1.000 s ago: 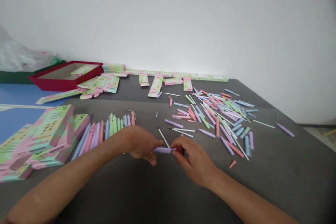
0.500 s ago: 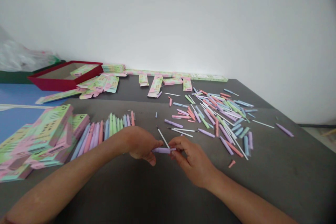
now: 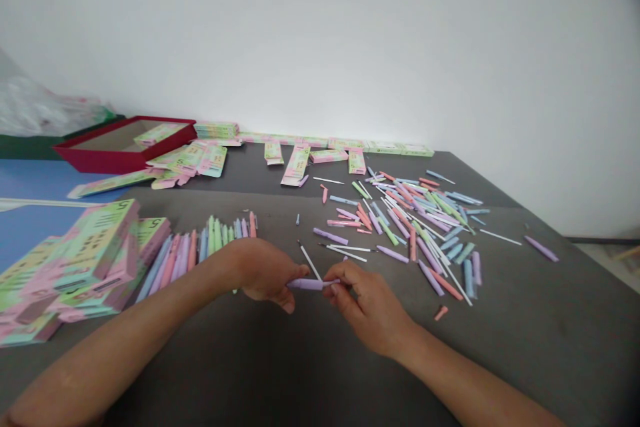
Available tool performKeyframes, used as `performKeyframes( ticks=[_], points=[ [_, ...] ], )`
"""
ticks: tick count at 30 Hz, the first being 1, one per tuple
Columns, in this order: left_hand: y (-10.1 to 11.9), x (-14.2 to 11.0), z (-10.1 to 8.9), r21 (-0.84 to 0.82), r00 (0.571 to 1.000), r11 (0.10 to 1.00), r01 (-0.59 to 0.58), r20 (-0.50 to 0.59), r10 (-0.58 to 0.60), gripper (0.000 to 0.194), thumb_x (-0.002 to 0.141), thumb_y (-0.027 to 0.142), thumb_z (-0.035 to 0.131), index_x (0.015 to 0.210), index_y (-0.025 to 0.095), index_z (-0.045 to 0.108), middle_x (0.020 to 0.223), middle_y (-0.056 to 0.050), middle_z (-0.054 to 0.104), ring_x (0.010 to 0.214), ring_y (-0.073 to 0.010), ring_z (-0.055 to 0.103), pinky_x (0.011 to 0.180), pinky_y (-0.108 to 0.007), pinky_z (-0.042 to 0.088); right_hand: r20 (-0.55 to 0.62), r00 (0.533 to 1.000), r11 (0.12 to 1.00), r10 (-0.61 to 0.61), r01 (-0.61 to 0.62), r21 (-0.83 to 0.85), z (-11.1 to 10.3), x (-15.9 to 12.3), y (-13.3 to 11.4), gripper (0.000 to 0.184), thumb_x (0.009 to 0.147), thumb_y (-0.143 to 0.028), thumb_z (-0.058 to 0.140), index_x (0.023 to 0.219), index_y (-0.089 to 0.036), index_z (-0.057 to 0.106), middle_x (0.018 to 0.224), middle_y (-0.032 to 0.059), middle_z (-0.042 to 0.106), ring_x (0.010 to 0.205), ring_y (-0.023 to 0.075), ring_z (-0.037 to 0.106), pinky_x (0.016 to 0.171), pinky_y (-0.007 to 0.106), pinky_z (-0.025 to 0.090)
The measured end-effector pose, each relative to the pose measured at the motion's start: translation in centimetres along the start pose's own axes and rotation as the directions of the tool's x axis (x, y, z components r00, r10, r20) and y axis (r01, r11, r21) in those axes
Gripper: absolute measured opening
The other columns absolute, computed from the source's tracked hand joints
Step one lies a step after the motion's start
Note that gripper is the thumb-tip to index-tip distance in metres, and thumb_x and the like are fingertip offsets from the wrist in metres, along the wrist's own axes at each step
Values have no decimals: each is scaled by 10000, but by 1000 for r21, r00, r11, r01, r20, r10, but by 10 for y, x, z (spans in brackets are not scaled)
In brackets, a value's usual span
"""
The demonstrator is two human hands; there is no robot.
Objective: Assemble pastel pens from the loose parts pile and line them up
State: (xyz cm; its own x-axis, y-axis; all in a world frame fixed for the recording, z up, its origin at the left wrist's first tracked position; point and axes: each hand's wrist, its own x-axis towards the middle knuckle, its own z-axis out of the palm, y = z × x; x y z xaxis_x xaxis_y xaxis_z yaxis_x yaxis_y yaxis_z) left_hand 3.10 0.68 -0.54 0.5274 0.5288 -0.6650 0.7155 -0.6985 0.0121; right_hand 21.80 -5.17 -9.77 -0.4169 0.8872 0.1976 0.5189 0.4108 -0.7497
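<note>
A purple pen barrel lies level between my two hands, just above the dark table. My left hand pinches its left end between thumb and fingers. At the right end, my right hand closes on a thinner purple piece that meets the barrel; the fingertips partly cover it. Just behind the barrel is a white pen refill with a dark tip. Beyond my left forearm, a row of pastel pens lies side by side, partly hidden by the arm.
Right of my hands spreads a loose heap of pastel pen parts and white refills. Printed pen boxes are stacked at the left. Farther back stand a red tray and more boxes along the wall. A small orange piece lies near my right forearm.
Both hands have hardly moved. The thin purple piece at my right fingertips shows slightly longer beside the barrel. The surrounding pens and boxes look unchanged.
</note>
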Motion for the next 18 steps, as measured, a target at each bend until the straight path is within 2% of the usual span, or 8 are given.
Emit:
performKeyframes(
  ticks=[9,14,18],
  points=[
    [2,-1,0,11,1000,1000,-6,7,6,512,802,407,619,1277,228,552,905,-115,742,803,-294,687,536,-279,416,14,1000,1000,-8,8,12,0,-1,-1,132,880,-138,448,967,-201,525,765,1,641,647,119,573,603,231,382],
    [3,0,1,3,1000,1000,0,2,0,498,791,416,622,1253,238,568,854,-95,740,770,-281,685,547,-278,428,31,999,1000,-11,10,16,0,-1,0,140,892,-144,454,999,-202,522,774,2,658,662,124,594,609,232,394],
    [3,1,0,11,1000,1000,7,20,-7,546,796,425,619,1300,230,538,893,-115,741,801,-302,680,572,-299,449,51,999,999,-2,0,42,0,-1,2,107,904,-177,475,1001,-207,509,801,6,678,678,129,621,602,229,406]
  ],
)
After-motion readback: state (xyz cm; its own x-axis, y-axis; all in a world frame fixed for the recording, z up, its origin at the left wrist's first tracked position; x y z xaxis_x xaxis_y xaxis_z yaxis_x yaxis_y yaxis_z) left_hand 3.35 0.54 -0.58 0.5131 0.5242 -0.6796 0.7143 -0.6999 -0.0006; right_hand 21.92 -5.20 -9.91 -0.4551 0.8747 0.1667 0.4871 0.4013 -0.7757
